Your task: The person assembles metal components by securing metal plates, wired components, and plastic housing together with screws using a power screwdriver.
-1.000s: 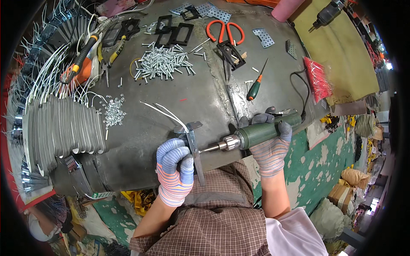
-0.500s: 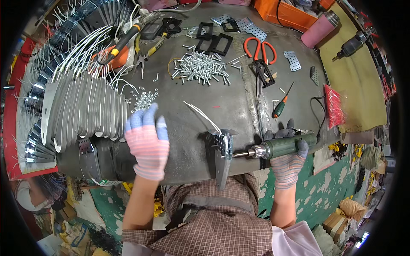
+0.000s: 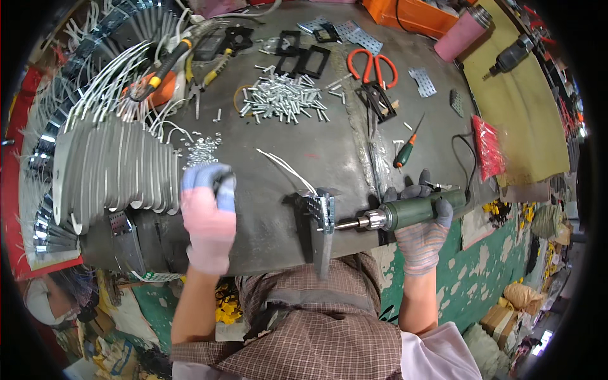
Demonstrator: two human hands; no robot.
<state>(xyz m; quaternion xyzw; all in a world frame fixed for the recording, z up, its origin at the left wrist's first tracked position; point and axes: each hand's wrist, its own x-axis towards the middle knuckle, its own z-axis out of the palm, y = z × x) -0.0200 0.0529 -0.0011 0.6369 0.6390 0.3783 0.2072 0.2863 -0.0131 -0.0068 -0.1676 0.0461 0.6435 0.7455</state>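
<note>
My right hand (image 3: 419, 237), in a striped glove with dark fingers, is wrapped round a green electric screwdriver (image 3: 415, 212). The tool lies level, and its bit reaches left to the side of a perforated metal bracket (image 3: 321, 212). White wires (image 3: 288, 166) run from the bracket onto the table, and a flat grey bar (image 3: 322, 256) extends from it past the table's near edge. My left hand (image 3: 209, 215), in a pink and blue glove, is beside a small pile of nuts (image 3: 201, 151). Its fingers are curled together; what they pinch, if anything, is hidden.
A heap of screws (image 3: 284, 98) lies mid-table, with orange-handled scissors (image 3: 372, 68) and a small screwdriver (image 3: 407, 152) to its right. A row of grey metal plates (image 3: 117, 168) with white wires fills the left. A pink flask (image 3: 462, 35) stands far right near a red bag (image 3: 487, 149).
My left hand's fingers have gone from outstretched to curled beside the nuts. The view has shifted slightly. My right hand still holds the electric screwdriver against the bracket.
</note>
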